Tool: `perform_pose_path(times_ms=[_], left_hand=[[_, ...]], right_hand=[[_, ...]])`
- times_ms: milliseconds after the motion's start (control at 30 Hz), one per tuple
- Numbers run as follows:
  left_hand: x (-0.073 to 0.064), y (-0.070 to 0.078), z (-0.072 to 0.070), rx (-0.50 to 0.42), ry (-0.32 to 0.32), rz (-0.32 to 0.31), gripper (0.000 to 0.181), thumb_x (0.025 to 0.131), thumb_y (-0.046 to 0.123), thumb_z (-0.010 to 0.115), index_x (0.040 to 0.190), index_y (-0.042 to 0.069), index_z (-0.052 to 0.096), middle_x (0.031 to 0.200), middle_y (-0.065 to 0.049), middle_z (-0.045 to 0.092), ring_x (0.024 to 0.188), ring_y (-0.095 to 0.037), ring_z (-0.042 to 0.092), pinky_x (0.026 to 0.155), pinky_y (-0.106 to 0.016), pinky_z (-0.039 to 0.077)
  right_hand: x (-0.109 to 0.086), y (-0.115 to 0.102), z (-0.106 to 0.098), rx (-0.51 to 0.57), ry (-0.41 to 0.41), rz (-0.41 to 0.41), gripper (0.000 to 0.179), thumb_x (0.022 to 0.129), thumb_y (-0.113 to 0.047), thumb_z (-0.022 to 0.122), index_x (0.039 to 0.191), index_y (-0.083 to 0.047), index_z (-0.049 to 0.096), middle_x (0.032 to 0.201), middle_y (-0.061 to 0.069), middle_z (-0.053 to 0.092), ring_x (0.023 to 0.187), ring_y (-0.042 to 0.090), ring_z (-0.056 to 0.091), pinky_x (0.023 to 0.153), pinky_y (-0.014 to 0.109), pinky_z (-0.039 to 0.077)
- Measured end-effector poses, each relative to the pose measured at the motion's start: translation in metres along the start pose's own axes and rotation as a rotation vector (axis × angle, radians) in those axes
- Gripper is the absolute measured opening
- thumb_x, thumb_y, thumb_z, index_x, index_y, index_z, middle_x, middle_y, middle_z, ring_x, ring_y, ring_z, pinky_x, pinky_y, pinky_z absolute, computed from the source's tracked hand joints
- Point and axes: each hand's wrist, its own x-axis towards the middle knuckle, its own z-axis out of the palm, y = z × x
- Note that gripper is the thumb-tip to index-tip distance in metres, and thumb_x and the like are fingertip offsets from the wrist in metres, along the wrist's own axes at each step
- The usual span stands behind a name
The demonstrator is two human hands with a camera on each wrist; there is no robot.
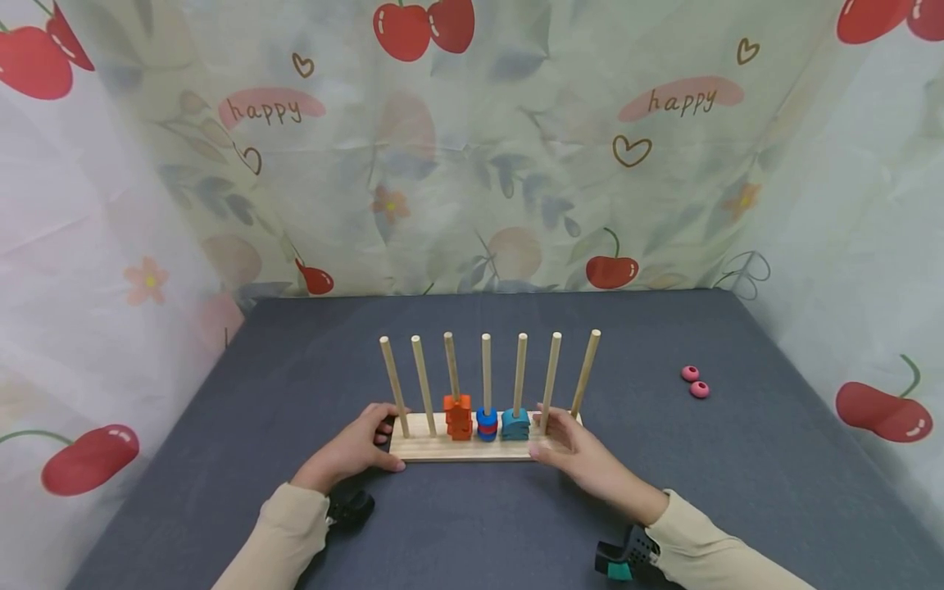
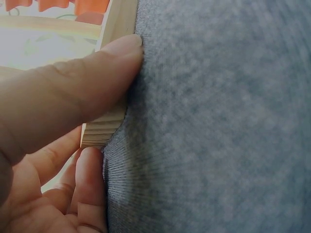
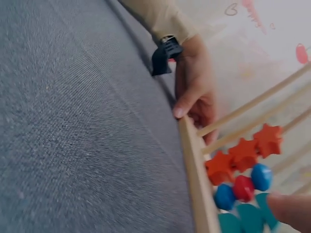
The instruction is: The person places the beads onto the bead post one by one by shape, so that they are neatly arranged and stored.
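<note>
A pale wooden peg board [image 1: 472, 451] with several upright pegs rests on the dark cloth. My left hand [image 1: 354, 447] grips its left end; in the left wrist view the thumb [image 2: 63, 90] lies along the front edge and the fingertips meet the end. At the right end, my right hand [image 1: 578, 452] holds the board, thumb at the front edge and fingers behind. Three orange star-shaped pieces [image 3: 244, 154] are stacked on the third peg from the left. Beside them are blue and red beads [image 1: 487, 424] on the middle peg, then teal pieces [image 1: 515, 426] on the fifth.
Two pink beads [image 1: 699, 390] lie on the dark tablecloth [image 1: 642, 344] to the right, away from the board. A printed curtain [image 1: 457, 188] hangs behind the table and along both sides. A dark wrist device [image 1: 627, 555] is worn near each sleeve cuff.
</note>
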Motion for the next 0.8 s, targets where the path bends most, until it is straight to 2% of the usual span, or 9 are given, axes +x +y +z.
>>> perform_pose_path(times_ms=[167,267,367,433,500,600,667,800], left_hand=[[0.000,0.000,0.000,-0.003,-0.001,0.004,0.077,0.065,0.005,0.088,0.134,0.008,0.052,0.123,-0.011,0.044,0.108,-0.024,0.045,0.092,-0.039,0.041],[0.000,0.000,0.000,-0.005,-0.001,0.002,0.077,0.066,0.005,0.088,0.134,0.008,0.052,0.123,-0.011,0.044,0.108,-0.024,0.045,0.093,-0.039,0.041],[-0.001,0.000,0.000,-0.003,-0.002,-0.001,0.077,0.066,0.006,0.088,0.134,0.009,0.051,0.124,-0.011,0.044,0.108,-0.024,0.045,0.093,-0.039,0.041],[-0.001,0.000,0.000,-0.004,-0.003,0.000,0.077,0.066,0.005,0.088,0.134,0.009,0.051,0.124,-0.011,0.044,0.108,-0.024,0.045,0.093,-0.039,0.041],[-0.001,0.000,0.000,-0.007,-0.004,0.003,0.077,0.066,0.005,0.088,0.134,0.008,0.051,0.124,-0.012,0.044,0.108,-0.024,0.044,0.093,-0.039,0.041],[-0.001,-0.001,0.000,-0.007,-0.006,0.007,0.077,0.066,0.006,0.088,0.134,0.008,0.051,0.124,-0.012,0.043,0.107,-0.024,0.044,0.092,-0.038,0.041],[-0.001,0.000,0.000,-0.008,-0.009,0.009,0.077,0.066,0.006,0.088,0.134,0.008,0.051,0.124,-0.012,0.043,0.107,-0.024,0.044,0.092,-0.038,0.041],[-0.001,0.000,0.000,-0.008,-0.007,0.004,0.077,0.066,0.006,0.088,0.134,0.009,0.051,0.124,-0.012,0.043,0.108,-0.024,0.044,0.092,-0.039,0.041]], right_hand=[[-0.013,-0.008,-0.020,-0.024,-0.136,0.029,0.070,0.094,-0.021,0.063,0.144,0.012,0.027,0.144,0.032,0.038,0.135,0.046,0.036,0.109,0.057,0.029],[-0.019,-0.015,-0.036,-0.020,-0.231,0.042,0.068,0.096,-0.023,0.061,0.144,0.011,0.028,0.144,0.032,0.038,0.133,0.047,0.038,0.106,0.054,0.035],[-0.026,-0.021,-0.054,-0.023,-0.296,0.012,0.056,0.098,-0.022,0.058,0.140,0.009,0.038,0.141,0.031,0.042,0.129,0.045,0.045,0.100,0.044,0.045],[-0.029,-0.025,-0.067,-0.032,-0.301,-0.022,0.047,0.098,-0.021,0.057,0.134,0.007,0.046,0.136,0.030,0.048,0.124,0.040,0.052,0.094,0.036,0.049],[-0.033,-0.028,-0.080,-0.040,-0.272,-0.057,0.039,0.099,-0.019,0.056,0.130,0.003,0.052,0.131,0.027,0.053,0.118,0.029,0.059,0.091,0.031,0.051],[-0.038,-0.031,-0.099,-0.055,-0.178,-0.093,0.035,0.099,-0.020,0.057,0.128,0.000,0.054,0.127,0.021,0.058,0.110,0.013,0.063,0.088,0.027,0.051],[-0.041,-0.032,-0.112,-0.054,-0.092,-0.129,0.036,0.098,-0.018,0.058,0.129,0.000,0.053,0.126,0.016,0.061,0.108,0.007,0.063,0.086,0.025,0.052],[-0.044,-0.028,-0.140,-0.075,0.080,-0.191,0.039,0.096,-0.012,0.059,0.132,0.001,0.050,0.123,-0.003,0.064,0.109,0.003,0.062,0.083,0.022,0.052]])
